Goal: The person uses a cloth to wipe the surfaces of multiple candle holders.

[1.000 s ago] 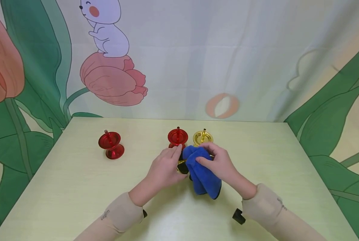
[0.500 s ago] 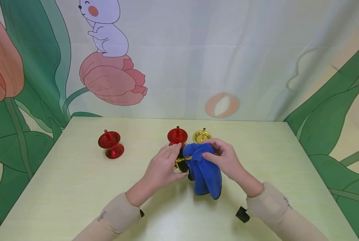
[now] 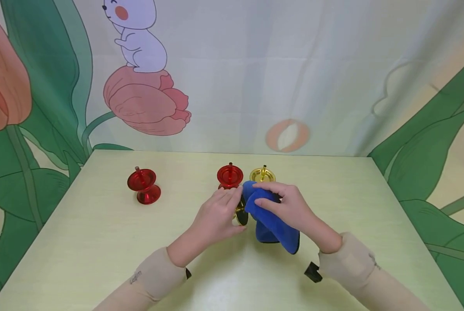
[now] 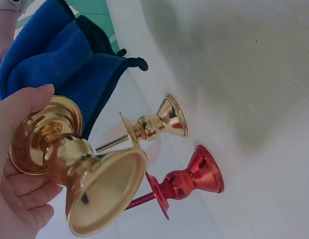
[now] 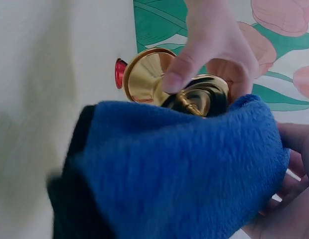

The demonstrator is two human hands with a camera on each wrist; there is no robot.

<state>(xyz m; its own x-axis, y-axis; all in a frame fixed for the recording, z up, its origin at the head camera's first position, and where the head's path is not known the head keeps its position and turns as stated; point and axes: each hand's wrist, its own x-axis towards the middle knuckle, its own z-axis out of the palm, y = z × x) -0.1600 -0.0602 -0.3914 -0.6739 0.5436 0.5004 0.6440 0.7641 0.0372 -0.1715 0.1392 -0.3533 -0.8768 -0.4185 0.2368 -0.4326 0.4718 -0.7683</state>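
From the head we see the left hand and right hand close together over the pale surface, near a standing red metal candle holder and a standing gold one. From the left wrist, the left hand's grip curls round a tilted, shiny gold metal candle holder. From the right wrist we see the right hand's grip pinching black-edged blue plush cloth.

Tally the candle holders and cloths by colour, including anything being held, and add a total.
Red candle holders: 2
Gold candle holders: 2
Blue cloth: 1
Total: 5
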